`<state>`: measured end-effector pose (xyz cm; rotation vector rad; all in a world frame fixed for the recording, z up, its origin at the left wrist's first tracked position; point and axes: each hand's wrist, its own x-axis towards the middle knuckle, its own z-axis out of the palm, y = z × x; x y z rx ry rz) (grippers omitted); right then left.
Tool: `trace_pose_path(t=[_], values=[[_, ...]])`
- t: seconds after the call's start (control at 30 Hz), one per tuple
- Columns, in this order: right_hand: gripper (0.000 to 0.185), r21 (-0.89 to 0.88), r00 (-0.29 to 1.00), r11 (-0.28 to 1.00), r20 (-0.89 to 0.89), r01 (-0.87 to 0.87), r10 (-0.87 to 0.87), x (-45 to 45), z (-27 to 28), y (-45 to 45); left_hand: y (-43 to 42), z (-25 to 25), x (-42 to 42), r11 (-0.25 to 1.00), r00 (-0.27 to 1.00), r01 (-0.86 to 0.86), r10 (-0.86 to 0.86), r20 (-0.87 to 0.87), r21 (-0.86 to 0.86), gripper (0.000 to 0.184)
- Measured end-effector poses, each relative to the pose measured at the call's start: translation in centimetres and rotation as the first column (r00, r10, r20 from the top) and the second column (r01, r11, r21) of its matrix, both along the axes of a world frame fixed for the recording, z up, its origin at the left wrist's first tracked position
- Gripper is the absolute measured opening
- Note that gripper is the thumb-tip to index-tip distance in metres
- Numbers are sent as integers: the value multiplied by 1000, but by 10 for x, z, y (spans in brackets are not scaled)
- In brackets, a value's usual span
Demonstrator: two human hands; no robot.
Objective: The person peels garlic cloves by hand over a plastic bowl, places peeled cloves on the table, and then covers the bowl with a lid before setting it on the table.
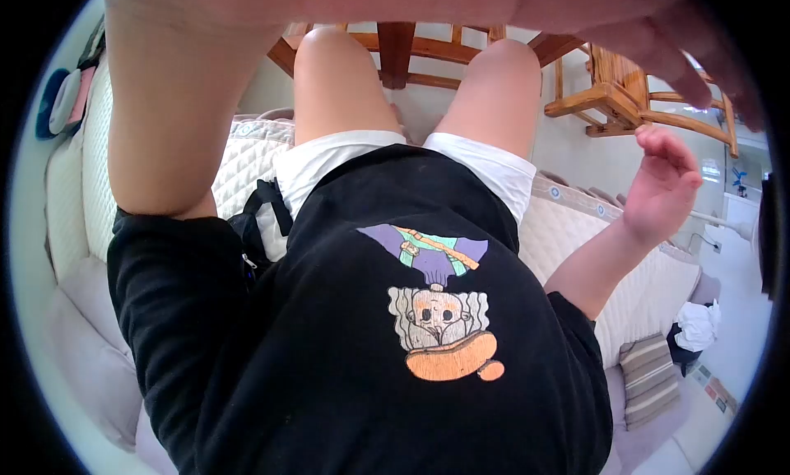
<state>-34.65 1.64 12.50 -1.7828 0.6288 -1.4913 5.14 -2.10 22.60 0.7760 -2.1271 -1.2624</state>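
My left arm rises at the left and crosses close to the camera along the top edge. My left hand (pixel 650 31) is at the upper right, dark and partly cut off, with its visible fingers stretched out and apart; I see nothing in it. Below it, my right hand (pixel 661 187) is raised over the floor, palm showing and fingers loosely bent, holding nothing. It touches no object. Nearest to both hands is a wooden chair (pixel 613 88). Between my arms is a black T-shirt (pixel 329 327) with a cartoon print, above white shorts (pixel 485 158).
I sit on a sofa with a white quilted cover (pixel 576 236). A black bag (pixel 267 216) lies by my left side. Wooden furniture (pixel 397 51) stands before my knees. A striped cushion (pixel 650 380) and white crumpled material (pixel 698 325) are at the lower right.
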Motion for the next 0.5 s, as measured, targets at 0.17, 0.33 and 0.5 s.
trace_pose_path(t=[0.17, 0.33, 0.5], values=[[70, -5, 953, 983, -245, -182, 175, -21, 53, -64, -40, -16, 36, 988, 989, -146, 144, 35, 55, 44], [79, 2, 862, 915, -336, -403, 381, 9, 144, -169, -99, -32, 75, 947, 959, -283, 275, 70, 155, 44], [73, 324, 636, 769, -433, -551, 638, 48, 240, -292, -165, -29, 109, 903, 931, -366, 349, 109, 227, 43]])
